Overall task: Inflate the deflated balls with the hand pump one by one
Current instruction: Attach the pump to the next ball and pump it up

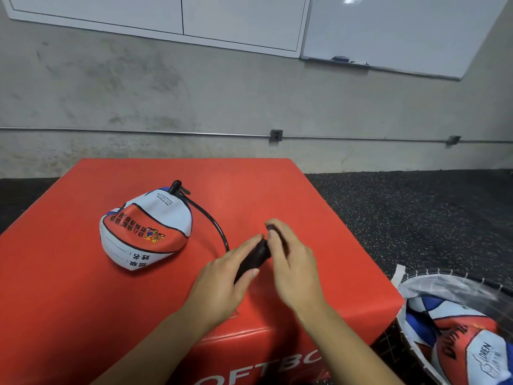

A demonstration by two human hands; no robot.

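With my left hand (222, 279) gripping the pump (254, 258) barrel and my right hand (291, 259) closed on its handle, I stroke fully and evenly (hose (213, 223) kept slack), the deflated ball (147, 232) lying well left on the red bench (69, 301), needle seated.

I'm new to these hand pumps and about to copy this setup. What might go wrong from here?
The deflated ball lies loose on the red box with no hand steadying it, so pump strokes may tug the hose and pull the nozzle out. Both the left hand and right hand crowd the short pump, so a finger might get pinched.
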